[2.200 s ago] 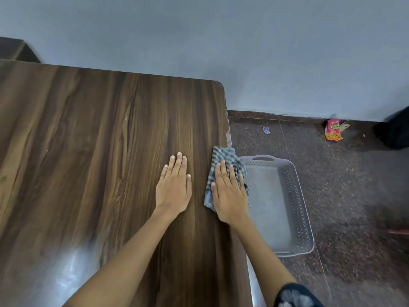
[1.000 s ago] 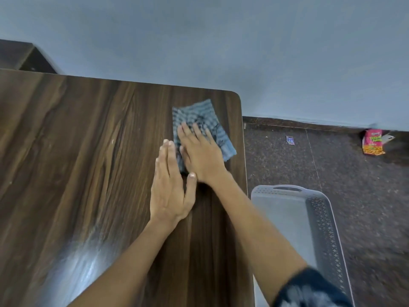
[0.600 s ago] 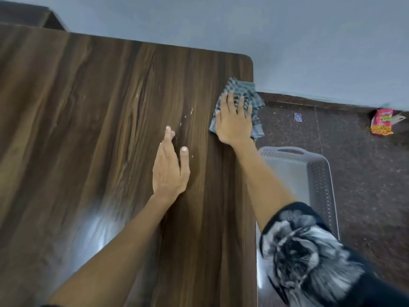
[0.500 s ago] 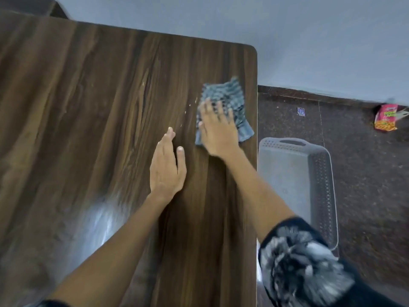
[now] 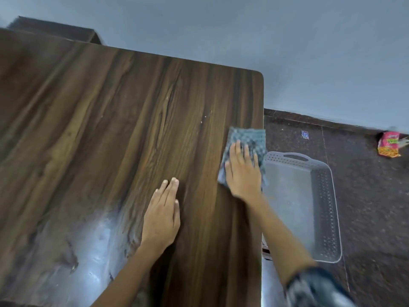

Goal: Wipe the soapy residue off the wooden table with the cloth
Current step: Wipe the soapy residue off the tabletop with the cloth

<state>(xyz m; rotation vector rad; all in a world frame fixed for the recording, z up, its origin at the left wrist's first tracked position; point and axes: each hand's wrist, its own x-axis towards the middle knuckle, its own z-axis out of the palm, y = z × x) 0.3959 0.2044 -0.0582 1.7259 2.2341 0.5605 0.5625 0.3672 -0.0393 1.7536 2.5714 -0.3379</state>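
A dark wooden table (image 5: 110, 129) fills the left and middle of the view. A blue-grey checked cloth (image 5: 247, 138) lies at the table's right edge, partly hanging over it. My right hand (image 5: 242, 173) presses flat on the cloth with straight fingers. My left hand (image 5: 162, 216) rests flat on the bare wood to the left of the cloth, fingers together. A few small white specks (image 5: 201, 122) dot the wood beyond the cloth. A wet, shiny patch (image 5: 88, 247) reflects light near the front left.
A grey perforated plastic tray (image 5: 325, 207) sits on the dark speckled floor just right of the table. A pink snack packet (image 5: 388, 145) and a small wrapper (image 5: 305, 134) lie by the wall. A dark piece of furniture (image 5: 55, 29) stands behind the table's far left.
My right hand has slid the cloth from the middle of the board out to the right edge and back toward me. My left hand has stayed flat on the wood.
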